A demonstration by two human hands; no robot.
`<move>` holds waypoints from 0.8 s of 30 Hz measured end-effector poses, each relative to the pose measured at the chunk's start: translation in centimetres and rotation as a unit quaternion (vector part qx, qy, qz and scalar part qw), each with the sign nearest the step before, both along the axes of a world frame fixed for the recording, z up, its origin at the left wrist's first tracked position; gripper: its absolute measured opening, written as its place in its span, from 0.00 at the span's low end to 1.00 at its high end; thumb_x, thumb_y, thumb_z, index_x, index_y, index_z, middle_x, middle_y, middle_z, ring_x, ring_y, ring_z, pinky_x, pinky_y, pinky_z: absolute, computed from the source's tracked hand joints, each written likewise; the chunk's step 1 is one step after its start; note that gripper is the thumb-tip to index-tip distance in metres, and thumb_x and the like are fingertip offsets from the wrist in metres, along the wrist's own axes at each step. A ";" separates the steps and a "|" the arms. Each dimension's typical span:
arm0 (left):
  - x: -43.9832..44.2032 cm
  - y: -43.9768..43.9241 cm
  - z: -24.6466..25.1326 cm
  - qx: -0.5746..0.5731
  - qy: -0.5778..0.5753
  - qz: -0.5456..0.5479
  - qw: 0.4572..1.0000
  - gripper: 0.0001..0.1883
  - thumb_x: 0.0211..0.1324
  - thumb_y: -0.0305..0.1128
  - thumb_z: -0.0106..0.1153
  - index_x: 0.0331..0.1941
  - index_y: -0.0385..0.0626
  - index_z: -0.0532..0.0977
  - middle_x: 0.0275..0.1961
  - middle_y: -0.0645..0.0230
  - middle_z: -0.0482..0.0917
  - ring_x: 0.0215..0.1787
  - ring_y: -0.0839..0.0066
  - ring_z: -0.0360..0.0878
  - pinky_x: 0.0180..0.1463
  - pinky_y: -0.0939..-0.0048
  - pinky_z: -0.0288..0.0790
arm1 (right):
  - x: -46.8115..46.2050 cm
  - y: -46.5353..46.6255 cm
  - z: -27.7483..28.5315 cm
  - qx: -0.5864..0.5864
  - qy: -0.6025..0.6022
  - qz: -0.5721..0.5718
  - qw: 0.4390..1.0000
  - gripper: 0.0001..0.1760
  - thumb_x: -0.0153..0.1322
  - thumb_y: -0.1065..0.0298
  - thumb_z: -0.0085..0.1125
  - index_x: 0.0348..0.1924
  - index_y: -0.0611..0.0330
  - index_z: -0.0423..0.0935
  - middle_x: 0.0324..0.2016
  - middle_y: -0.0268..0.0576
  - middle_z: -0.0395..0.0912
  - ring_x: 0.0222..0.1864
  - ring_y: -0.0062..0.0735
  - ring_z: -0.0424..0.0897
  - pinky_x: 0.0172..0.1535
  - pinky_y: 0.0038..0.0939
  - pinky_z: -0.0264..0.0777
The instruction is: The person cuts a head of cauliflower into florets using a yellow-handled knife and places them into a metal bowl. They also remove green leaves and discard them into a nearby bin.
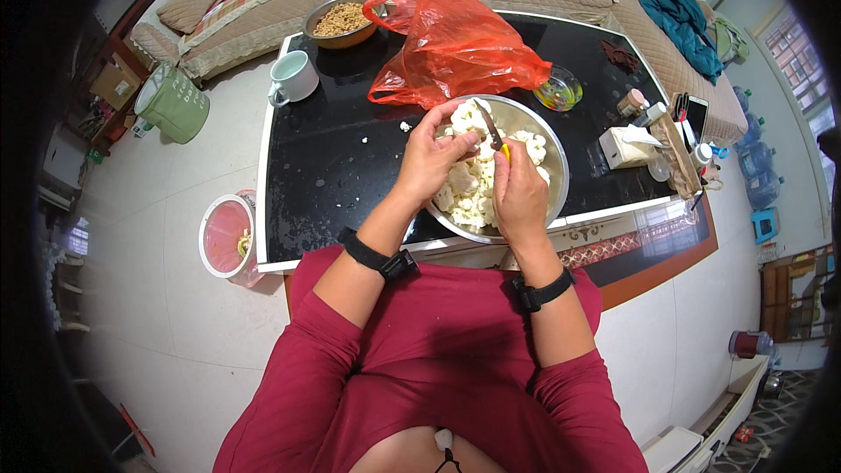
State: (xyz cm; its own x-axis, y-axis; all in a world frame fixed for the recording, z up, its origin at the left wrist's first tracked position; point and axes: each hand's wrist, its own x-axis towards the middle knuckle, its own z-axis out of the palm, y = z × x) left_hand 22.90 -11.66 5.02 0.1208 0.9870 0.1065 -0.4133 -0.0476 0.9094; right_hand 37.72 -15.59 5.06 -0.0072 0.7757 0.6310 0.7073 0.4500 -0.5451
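My left hand [439,151] grips a piece of cauliflower [469,117] above the rim of a steel bowl [557,174]. In my right hand [520,187] is a small knife [489,123] with a yellow handle, its dark blade pointing up and away beside the cauliflower. Whether the edge touches the piece, I cannot tell. Cut cauliflower florets [468,192] fill much of the bowl, which stands at the near edge of a black-topped table [328,177]. Part of the bowl is hidden behind both hands.
A red plastic bag [447,46] lies just beyond the bowl, near a glass ashtray [558,89]. Leftward stand a mug [294,77] and a metal bowl of brown grains [341,20]. A tissue box [627,148] sits right. On the floor is a lined bin [227,236].
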 end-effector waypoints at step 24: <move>0.7 0.0 -1.1 0.060 0.095 0.071 0.991 0.24 0.62 0.23 0.64 0.61 0.36 0.69 0.56 0.61 0.72 0.46 0.75 0.84 0.47 0.75 0.82 | -0.9 0.1 -1.0 -0.069 -0.083 -0.037 0.993 0.08 0.78 0.65 0.49 0.40 0.60 0.67 0.27 0.56 0.79 0.28 0.60 0.80 0.29 0.52 0.72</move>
State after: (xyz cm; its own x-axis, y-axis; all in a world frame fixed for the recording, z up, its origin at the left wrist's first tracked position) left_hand 23.56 -11.66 3.89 0.0100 0.9771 0.2123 -0.2161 -0.2052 0.9546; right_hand 36.80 -15.51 4.02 -0.0424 0.8570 0.5135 0.8214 0.3225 -0.4704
